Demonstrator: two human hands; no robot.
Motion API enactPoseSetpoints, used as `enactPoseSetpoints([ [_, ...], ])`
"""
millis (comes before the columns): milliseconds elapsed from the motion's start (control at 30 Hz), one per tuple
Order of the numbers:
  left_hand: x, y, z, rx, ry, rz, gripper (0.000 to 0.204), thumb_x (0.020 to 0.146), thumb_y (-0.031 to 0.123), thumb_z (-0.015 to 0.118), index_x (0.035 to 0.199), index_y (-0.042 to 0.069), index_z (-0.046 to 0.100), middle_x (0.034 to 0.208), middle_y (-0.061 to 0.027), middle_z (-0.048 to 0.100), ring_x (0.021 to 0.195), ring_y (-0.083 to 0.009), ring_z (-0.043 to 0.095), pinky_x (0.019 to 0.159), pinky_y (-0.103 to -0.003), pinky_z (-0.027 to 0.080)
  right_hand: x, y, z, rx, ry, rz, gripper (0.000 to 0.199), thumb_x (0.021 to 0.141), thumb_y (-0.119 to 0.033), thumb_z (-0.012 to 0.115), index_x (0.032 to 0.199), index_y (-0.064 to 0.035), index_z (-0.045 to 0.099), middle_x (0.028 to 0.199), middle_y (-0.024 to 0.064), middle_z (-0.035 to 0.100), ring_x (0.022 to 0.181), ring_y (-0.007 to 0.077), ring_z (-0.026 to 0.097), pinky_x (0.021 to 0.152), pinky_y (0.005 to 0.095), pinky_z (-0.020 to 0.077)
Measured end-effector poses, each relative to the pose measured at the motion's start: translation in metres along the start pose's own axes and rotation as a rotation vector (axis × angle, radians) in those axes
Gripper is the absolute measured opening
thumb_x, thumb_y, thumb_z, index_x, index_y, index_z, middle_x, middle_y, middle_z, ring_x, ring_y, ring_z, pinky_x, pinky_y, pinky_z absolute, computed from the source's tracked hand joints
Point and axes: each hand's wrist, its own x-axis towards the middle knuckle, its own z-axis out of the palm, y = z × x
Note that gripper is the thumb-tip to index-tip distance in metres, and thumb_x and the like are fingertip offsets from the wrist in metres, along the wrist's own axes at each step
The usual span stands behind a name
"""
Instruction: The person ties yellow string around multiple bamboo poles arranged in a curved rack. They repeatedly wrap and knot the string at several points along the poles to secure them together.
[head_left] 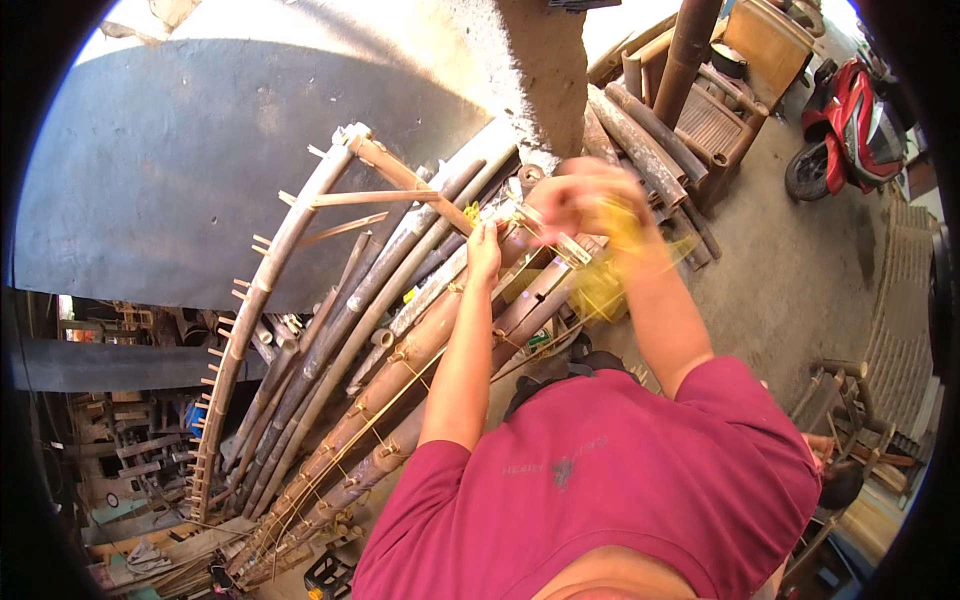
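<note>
A curved bamboo frame point(300, 330) of several long poles with small wooden pegs stretches from lower left to the upper middle. My left hand point(484, 252) pinches a thin yellow cord point(400, 385) against one pole near the frame's upper end. My right hand point(585, 200), blurred by motion, is raised just right of it, closed around a bundle of yellow cord point(605, 285) that hangs below the wrist. Cord runs along the poles and is tied at several joints.
A large grey curved wall point(200, 170) lies behind the frame. Thick bamboo poles point(640, 130) and a wooden bench point(720, 120) stand at upper right, a red scooter point(850, 130) beyond. Wooden chair parts point(850, 410) sit at right; clutter fills the left.
</note>
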Motion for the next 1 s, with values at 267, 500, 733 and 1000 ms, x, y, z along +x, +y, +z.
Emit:
enactPoseSetpoints([
  [267,-0.052,0.053,-0.140,0.049,0.041,-0.034,0.040,0.098,0.031,0.059,0.124,0.002,0.059,0.103,-0.0062,0.069,0.090,-0.0117,0.065,0.080,-0.025,0.049,-0.166,0.014,-0.003,0.010,0.569,-0.314,0.019,0.098,-0.031,0.055,0.095,-0.0134,0.059,0.119,0.0167,0.059,0.107,0.0253,0.059,0.103,0.0489,0.0436],
  [500,-0.194,0.078,-0.287,0.579,0.393,0.064,0.034,0.101,0.020,0.046,0.122,-0.002,0.060,0.098,-0.0145,0.070,0.087,-0.0176,0.066,0.077,-0.031,0.053,-0.259,0.254,0.046,0.452,1.533,0.067,0.061,0.094,-0.065,0.039,0.121,-0.0116,0.053,0.116,0.0181,0.060,0.107,0.0323,0.058,0.097,0.0521,0.0462],
  [733,-0.255,-0.013,-0.263,1.052,0.027,-0.004,0.029,0.093,0.027,0.058,0.118,0.013,0.061,0.111,-0.0138,0.068,0.110,-0.0331,0.061,0.101,-0.059,0.028,-0.136,0.403,0.157,0.582,1.123,0.569,0.047,0.099,-0.048,0.047,0.112,-0.0052,0.062,0.093,0.0051,0.066,0.085,0.0164,0.062,0.086,0.0360,0.0493],
  [1000,-0.236,-0.079,-0.274,0.856,0.183,0.371,0.031,0.091,0.035,0.058,0.113,0.013,0.062,0.093,-0.0123,0.070,0.093,-0.0309,0.062,0.092,-0.050,0.029,0.040,0.436,0.206,-1.307,0.325,0.434,0.025,0.095,-0.031,0.049,0.091,-0.0113,0.064,0.080,0.0092,0.065,0.073,0.0274,0.060,0.075,0.0489,0.0498],
])
